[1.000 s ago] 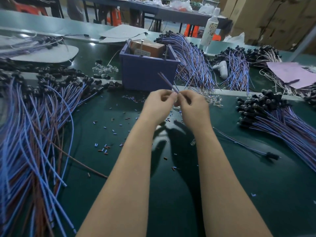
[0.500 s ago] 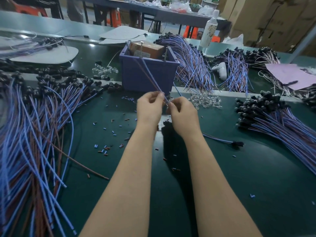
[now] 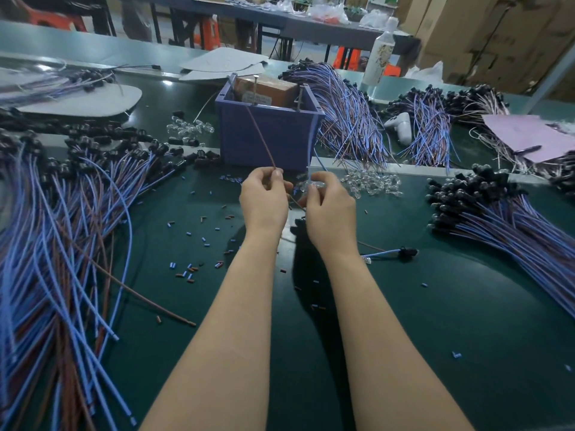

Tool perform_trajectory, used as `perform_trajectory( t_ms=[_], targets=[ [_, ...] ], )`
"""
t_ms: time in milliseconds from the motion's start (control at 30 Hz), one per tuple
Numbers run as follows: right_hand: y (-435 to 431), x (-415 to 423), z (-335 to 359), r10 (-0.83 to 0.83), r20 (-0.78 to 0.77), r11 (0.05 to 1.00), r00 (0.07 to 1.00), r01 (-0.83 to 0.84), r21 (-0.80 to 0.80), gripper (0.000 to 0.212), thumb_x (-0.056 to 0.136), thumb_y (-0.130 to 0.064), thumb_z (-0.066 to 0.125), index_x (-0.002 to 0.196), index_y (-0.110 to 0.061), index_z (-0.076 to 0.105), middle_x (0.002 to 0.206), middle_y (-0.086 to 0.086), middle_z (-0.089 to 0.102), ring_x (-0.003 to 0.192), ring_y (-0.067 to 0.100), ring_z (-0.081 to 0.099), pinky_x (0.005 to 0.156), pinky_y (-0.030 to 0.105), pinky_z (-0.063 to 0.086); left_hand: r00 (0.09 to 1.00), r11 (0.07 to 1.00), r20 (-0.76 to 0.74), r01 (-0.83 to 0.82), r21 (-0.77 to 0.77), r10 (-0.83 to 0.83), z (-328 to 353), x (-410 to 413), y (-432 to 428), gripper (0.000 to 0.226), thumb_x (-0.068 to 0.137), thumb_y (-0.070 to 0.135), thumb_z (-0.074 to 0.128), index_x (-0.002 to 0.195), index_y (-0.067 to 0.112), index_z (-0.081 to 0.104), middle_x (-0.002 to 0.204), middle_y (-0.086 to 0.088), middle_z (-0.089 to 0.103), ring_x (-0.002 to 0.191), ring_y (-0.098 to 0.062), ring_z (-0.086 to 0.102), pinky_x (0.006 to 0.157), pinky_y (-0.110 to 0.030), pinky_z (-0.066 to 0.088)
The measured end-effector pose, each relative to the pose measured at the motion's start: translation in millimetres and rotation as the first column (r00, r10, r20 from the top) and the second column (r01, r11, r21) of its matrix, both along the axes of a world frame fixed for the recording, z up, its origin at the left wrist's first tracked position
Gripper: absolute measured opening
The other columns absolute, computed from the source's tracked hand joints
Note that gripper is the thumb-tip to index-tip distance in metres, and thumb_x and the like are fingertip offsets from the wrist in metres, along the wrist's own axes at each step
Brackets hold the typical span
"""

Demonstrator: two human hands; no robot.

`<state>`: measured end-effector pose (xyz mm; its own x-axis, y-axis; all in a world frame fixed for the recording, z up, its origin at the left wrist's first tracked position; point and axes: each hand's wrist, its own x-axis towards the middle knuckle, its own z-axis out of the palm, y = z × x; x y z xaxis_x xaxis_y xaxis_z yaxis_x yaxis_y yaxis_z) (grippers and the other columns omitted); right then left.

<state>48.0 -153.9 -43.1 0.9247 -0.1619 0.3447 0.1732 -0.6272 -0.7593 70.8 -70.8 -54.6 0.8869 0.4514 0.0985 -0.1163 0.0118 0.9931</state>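
My left hand [image 3: 264, 197] pinches a thin brown wire [image 3: 259, 136] that rises up and to the left in front of the purple bin [image 3: 267, 138]. My right hand [image 3: 329, 209] pinches a blue wire [image 3: 311, 141] that stands almost upright beside the bin, with a small clear piece at its fingertips. The two hands are close together above the dark green mat [image 3: 435, 321]. A brown strand runs between them low down.
A big pile of blue and brown wires [image 3: 56, 244] covers the left side. Bundles with black caps [image 3: 497, 219] lie right. A finished wire with a black cap [image 3: 404, 252] lies by my right wrist. Clear LEDs [image 3: 370, 181] and several cut insulation bits [image 3: 189, 272] litter the mat.
The two wires have spread apart: the brown one now leans left in my left hand, the blue one stands upright in my right. The capped wire on the mat has shifted.
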Motion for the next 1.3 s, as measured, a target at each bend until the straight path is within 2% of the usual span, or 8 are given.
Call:
perform_trajectory(
  t_ms=[133, 200, 500, 667, 833, 967, 1100, 1300],
  targets=[
    [4.3, -2.8, -0.8, 0.038, 0.012, 0.998, 0.999, -0.037, -0.047, 0.023, 0.095, -0.014, 0.047, 0.115, -0.011, 0.059, 0.102, 0.010, 0.070, 0.096, 0.031, 0.062, 0.084, 0.038, 0.045, 1.000, 0.999, 0.005, 0.028, 0.025, -0.028, -2.6, 0.8, 0.8, 0.016, 0.097, 0.012, 0.049, 0.099, 0.005, 0.063, 0.065, 0.005, 0.061, 0.045, 0.002, 0.053, 0.052, -0.011, 0.043],
    [4.0, -2.5, -0.6, 0.039, 0.004, 0.998, 0.999, -0.038, -0.047, 0.023, 0.095, -0.014, 0.047, 0.115, -0.011, 0.059, 0.102, 0.010, 0.070, 0.097, 0.031, 0.062, 0.086, 0.040, 0.045, 1.000, 0.999, 0.000, 0.023, 0.022, -0.023, -2.9, 1.6, 1.6, 0.015, 0.097, 0.012, 0.048, 0.099, 0.006, 0.062, 0.065, 0.005, 0.062, 0.043, 0.003, 0.052, 0.048, -0.010, 0.041],
    [2.9, -3.4, 0.5, -0.011, -0.001, 0.999, 1.000, 0.011, -0.034, 0.022, 0.096, -0.014, 0.045, 0.114, -0.011, 0.056, 0.094, 0.013, 0.069, 0.092, 0.031, 0.060, 0.080, 0.038, 0.044, 0.998, 0.998, 0.049, -0.032, 0.049, 0.030, 0.2, -2.9, -0.5, 0.011, 0.097, 0.014, 0.048, 0.093, 0.010, 0.058, 0.067, 0.007, 0.062, 0.058, -0.008, 0.057, 0.061, -0.017, 0.047],
    [3.2, -4.1, -0.2, -0.036, 0.014, 0.999, 0.999, 0.036, -0.019, 0.021, 0.096, -0.014, 0.044, 0.113, -0.010, 0.055, 0.091, 0.012, 0.068, 0.087, 0.028, 0.059, 0.067, 0.028, 0.031, 0.994, 0.995, 0.085, -0.073, 0.071, 0.067, 2.3, -6.5, -1.9, 0.010, 0.097, 0.014, 0.047, 0.093, 0.011, 0.056, 0.068, 0.008, 0.062, 0.061, -0.010, 0.058, 0.066, -0.023, 0.049],
    [4.4, -4.4, -0.1, -0.061, 0.008, 0.998, 0.998, 0.061, -0.010, 0.021, 0.094, -0.014, 0.044, 0.112, -0.009, 0.054, 0.092, 0.013, 0.068, 0.088, 0.030, 0.059, 0.071, 0.032, 0.035, 0.989, 0.988, 0.135, -0.085, 0.126, 0.068, 3.0, -10.5, -6.6, 0.009, 0.097, 0.014, 0.047, 0.092, 0.012, 0.054, 0.069, 0.009, 0.062, 0.058, -0.007, 0.058, 0.058, -0.014, 0.046],
    [3.3, -4.1, 0.1, -0.084, 0.002, 0.996, 0.996, 0.084, 0.002, 0.021, 0.095, -0.014, 0.043, 0.112, -0.009, 0.054, 0.090, 0.015, 0.068, 0.089, 0.032, 0.059, 0.075, 0.036, 0.040, 0.990, 0.992, 0.118, -0.084, 0.095, 0.072, 3.1, -8.7, -4.0, 0.009, 0.097, 0.014, 0.047, 0.092, 0.012, 0.054, 0.067, 0.010, 0.062, 0.052, 0.001, 0.057, 0.063, -0.017, 0.048],
    [4.0, -3.1, -1.9, -0.061, -0.009, 0.998, 0.998, 0.061, -0.024, 0.021, 0.095, -0.015, 0.043, 0.113, -0.011, 0.054, 0.092, 0.013, 0.070, 0.091, 0.030, 0.059, 0.075, 0.034, 0.038, 0.995, 0.997, 0.088, -0.052, 0.063, 0.047, 3.1, -5.3, -1.0, 0.009, 0.097, 0.014, 0.048, 0.093, 0.010, 0.055, 0.067, 0.007, 0.062, 0.058, -0.009, 0.058, 0.067, -0.025, 0.050],
    [3.9, -2.9, -2.1, -0.031, 0.009, 0.998, 0.999, 0.031, -0.046, 0.021, 0.095, -0.015, 0.045, 0.113, -0.013, 0.056, 0.091, 0.011, 0.069, 0.090, 0.030, 0.058, 0.075, 0.033, 0.035, 0.997, 0.997, 0.072, -0.011, 0.070, 0.006, 1.4, -2.3, 0.9, 0.011, 0.097, 0.014, 0.048, 0.091, 0.013, 0.058, 0.067, 0.007, 0.062, 0.059, -0.009, 0.057, 0.063, -0.020, 0.049]
  ],
)
